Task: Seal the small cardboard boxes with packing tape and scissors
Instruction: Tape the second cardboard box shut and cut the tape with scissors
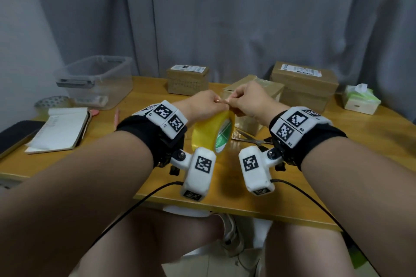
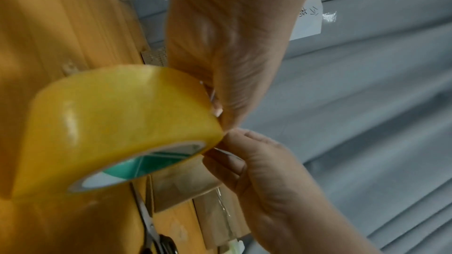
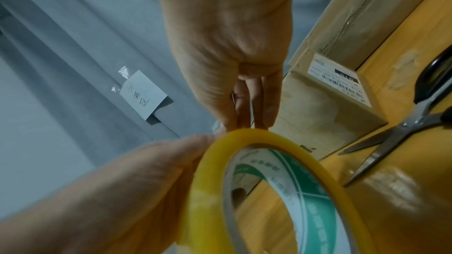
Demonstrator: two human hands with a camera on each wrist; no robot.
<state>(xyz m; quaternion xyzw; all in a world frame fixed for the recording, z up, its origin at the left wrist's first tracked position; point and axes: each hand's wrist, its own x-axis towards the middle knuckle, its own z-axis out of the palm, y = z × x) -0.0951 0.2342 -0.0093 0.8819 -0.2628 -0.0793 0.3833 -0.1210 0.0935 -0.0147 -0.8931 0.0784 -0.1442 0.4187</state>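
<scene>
Both forearms fill the near edge of the head view, each strapped with a black band carrying white marker-printed blocks. Beyond them my left hand point(image 1: 201, 105) and my right hand point(image 1: 249, 101) meet fingertip to fingertip above the yellow roll of packing tape with its green-and-white printed core point(image 1: 213, 132).

Left hand: fingers curled, pinching at the top rim of the roll, which stands on edge over the yellow-brown wooden table point(image 1: 292, 198). Whether it touches the tabletop I cannot tell.

Right hand: fingers curled too, fingertips point(image 3: 269, 115) pressed down on the outer rim of the roll, picking at the tape's edge. Left wrist view shows the same pinch from below, blurred.

Steel scissors with black handles point(image 1: 252, 140) lie part open on the table just right of the roll, under my right wrist.

Small brown cardboard box with clear tape across its top point(image 1: 252, 94) sits directly behind my hands. Second small labelled box point(image 1: 188, 81) stands further back to the left; a larger labelled box point(image 1: 304, 85) stands back right.

Left side of table: clear plastic storage bin point(image 1: 96, 83), open white notebook point(image 1: 60, 129), and a grey roll of tape point(image 1: 51, 101) beside it. Far right: pack of tissues in a white and green wrapper point(image 1: 360, 101). Grey curtain point(image 1: 225, 18) hangs behind, a small handwritten paper note point(image 3: 143, 96) taped to it.
</scene>
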